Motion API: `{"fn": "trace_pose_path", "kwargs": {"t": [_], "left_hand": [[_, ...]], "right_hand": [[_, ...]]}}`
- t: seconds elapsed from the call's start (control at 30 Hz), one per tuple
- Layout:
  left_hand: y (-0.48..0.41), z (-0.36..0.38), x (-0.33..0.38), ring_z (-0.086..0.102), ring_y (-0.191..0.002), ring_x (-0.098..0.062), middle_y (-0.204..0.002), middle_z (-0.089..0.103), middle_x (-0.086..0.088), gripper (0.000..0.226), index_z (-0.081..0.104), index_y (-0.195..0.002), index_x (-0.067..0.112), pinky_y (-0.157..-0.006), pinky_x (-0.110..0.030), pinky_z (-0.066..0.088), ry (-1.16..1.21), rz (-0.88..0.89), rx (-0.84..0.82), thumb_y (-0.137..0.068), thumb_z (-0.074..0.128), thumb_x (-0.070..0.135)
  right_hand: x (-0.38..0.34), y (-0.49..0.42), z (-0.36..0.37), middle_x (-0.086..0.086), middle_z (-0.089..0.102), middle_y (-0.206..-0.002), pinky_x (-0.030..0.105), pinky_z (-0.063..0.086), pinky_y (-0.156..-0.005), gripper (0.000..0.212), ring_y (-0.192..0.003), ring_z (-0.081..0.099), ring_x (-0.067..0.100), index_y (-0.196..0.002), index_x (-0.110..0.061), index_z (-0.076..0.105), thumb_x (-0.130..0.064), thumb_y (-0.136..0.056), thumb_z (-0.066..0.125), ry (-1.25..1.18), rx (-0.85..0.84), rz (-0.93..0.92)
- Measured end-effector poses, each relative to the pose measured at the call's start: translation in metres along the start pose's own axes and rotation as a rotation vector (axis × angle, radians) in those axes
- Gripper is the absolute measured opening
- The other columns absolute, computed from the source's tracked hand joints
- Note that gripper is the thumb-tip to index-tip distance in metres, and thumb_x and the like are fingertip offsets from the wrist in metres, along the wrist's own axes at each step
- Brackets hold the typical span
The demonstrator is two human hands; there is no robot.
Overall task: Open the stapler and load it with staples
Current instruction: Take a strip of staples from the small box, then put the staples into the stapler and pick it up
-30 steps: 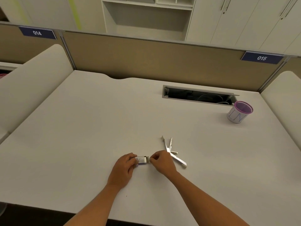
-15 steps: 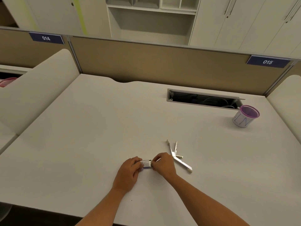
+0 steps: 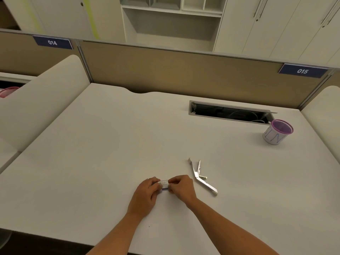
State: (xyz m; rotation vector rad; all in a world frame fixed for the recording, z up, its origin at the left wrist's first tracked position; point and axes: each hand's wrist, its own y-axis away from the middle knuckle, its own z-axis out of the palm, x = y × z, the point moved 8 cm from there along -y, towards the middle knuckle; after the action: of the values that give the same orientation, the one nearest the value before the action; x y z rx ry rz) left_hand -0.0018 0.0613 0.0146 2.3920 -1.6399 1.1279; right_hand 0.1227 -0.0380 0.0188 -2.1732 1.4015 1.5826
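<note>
Over the last second the two hands have closed in on each other: a moment ago there was a clear stretch of the small staple box showing between them with the right fingertips only at its end, and now the left hand and the right hand nearly meet over it, so only a short strip of its printed top shows. Both hands are curled narrow, each pinching one end of the box, and it sits low over the desk, though I cannot tell whether it rests on the surface or is held just off it. Whether the box is slid open or shut is hidden under the fingers; no strip of staples is out. The stapler has not been moved: it lies just to the right of the box, already swung wide open, its thin metal arms splayed in a V with the long base pointing toward the desk's near edge. So the opening step looks done, and I would judge the work is now getting staples out of the box. Well beyond the stapler, toward the far right, stands a purple-rimmed pen cup, beside the cable slot.
</note>
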Motion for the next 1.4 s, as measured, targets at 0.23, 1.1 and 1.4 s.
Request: {"fn": "trace_pose_path", "kwargs": {"t": [0.23,1.1,1.4], "left_hand": [[-0.002,0.001,0.003,0.051,-0.104,-0.012,-0.113,0.059,0.004,0.041,0.057,-0.13,0.03,-0.089,-0.022,0.042,-0.121,-0.013,-0.032,-0.09,0.053,0.039],[-0.038,0.017,-0.009,0.044,-0.11,-0.025,-0.126,0.048,-0.007,0.062,0.036,-0.145,0.027,-0.093,-0.037,0.043,-0.295,-0.223,-0.131,-0.089,0.028,0.052],[-0.041,0.025,0.037,0.05,-0.103,-0.021,-0.115,0.046,0.0,0.046,0.044,-0.137,0.035,-0.093,-0.037,0.041,-0.308,0.014,-0.075,-0.091,0.041,0.04]], "right_hand": [[-0.012,-0.005,-0.03,0.012,0.072,-0.08,0.029,0.06,-0.062,0.015,-0.057,0.065,0.016,-0.089,-0.005,0.072,0.0,-0.086,0.058,-0.047,0.011,-0.07],[0.013,0.018,-0.03,0.004,0.067,-0.115,0.037,0.052,-0.084,0.023,-0.105,0.063,0.024,-0.108,-0.012,0.071,-0.013,-0.087,0.063,0.627,-0.036,-0.383],[0.023,0.027,-0.08,-0.008,0.074,-0.082,0.028,0.054,-0.077,0.007,-0.076,0.068,0.008,-0.082,-0.022,0.074,-0.017,-0.078,0.071,0.299,0.201,-0.254]]}}
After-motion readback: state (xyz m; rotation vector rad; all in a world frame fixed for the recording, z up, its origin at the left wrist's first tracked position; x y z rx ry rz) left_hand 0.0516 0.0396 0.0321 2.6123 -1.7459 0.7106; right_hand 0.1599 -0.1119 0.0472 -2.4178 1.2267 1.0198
